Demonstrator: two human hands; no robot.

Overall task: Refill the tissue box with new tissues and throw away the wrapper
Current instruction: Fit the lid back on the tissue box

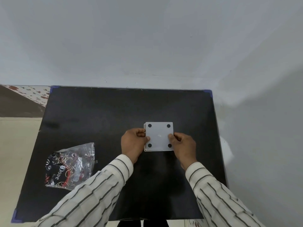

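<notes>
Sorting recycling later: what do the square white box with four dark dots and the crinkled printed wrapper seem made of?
Square white box: probably matte plastic, judging by its smooth, flat, even panel and rounded corners. Crinkled printed wrapper: thin glossy plastic film, clear in places, creased, with bright glints.

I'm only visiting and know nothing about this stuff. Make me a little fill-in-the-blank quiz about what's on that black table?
1. The white box is held by ____ hands.
2. The panel facing up has ____ dark dots.
3. The wrapper lies to the ____ of the box.
4. The wrapper lies on the table; ____ hand touches it.

Missing words: both; four; left; neither
</notes>
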